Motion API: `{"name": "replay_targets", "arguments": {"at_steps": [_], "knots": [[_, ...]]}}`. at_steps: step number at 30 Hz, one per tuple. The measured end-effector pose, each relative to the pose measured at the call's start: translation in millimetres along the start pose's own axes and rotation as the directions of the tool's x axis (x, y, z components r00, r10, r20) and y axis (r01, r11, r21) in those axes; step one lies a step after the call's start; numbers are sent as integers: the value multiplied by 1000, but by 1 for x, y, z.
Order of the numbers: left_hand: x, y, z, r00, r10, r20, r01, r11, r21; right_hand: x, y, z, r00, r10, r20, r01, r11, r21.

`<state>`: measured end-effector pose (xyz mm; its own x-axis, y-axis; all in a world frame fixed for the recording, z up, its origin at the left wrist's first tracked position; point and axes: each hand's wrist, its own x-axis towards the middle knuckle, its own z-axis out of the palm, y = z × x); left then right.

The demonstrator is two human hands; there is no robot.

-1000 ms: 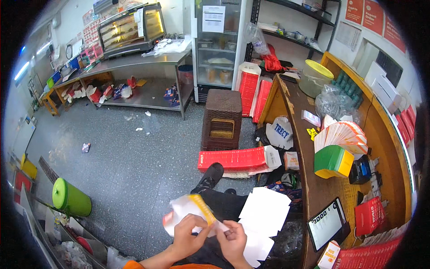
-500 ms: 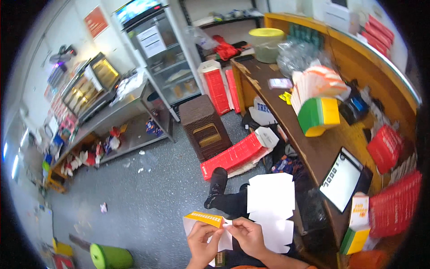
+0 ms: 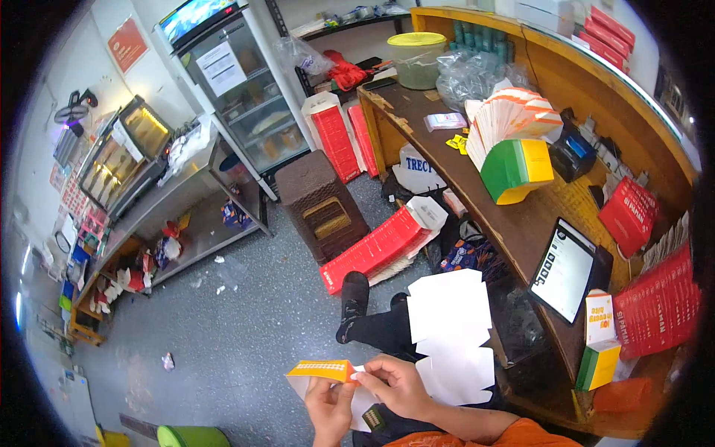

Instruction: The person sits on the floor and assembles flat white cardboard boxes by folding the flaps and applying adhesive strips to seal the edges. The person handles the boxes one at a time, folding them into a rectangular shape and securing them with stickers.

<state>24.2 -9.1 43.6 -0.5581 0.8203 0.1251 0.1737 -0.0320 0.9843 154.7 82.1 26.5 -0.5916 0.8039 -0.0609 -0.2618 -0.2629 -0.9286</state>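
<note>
Low in the picture, a partly folded carton (image 3: pixel 320 370) with a yellow printed flap and white inner side is held between both hands. My left hand (image 3: pixel 330 408) grips its lower edge, fingers closed behind the yellow flap. At its right corner, my right hand (image 3: pixel 396 386) pinches a small white tab. Across my lap lies an unfolded white carton blank (image 3: pixel 449 313), its flaps spread flat. The carton's underside is mostly hidden by my hands.
A long brown counter (image 3: pixel 477 201) runs along the right, bearing a fan of cartons (image 3: pixel 514 123), a tablet (image 3: pixel 564 272) and a yellow-lidded tub (image 3: pixel 417 63). A red carton stack (image 3: pixel 383 242) leans by a brown stool (image 3: pixel 320 208). A glass-door fridge (image 3: pixel 246 97) stands behind.
The view has shifted, so the room sits a little higher and further left. My hands still hold the carton at the same corner, with the right hand's fingers slightly more curled over it.
</note>
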Motion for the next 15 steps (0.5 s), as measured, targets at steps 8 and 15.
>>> {"name": "replay_targets", "arguments": {"at_steps": [8,15], "knots": [[-6,-13,-7,997,-80,15,79,910,-406,8,-17,-9,951,-167,261,253,906,-340],[-7,-40,-3,946,-248,209,324,745,-583,0,-14,-12,951,52,306,-54,999,0]]}}
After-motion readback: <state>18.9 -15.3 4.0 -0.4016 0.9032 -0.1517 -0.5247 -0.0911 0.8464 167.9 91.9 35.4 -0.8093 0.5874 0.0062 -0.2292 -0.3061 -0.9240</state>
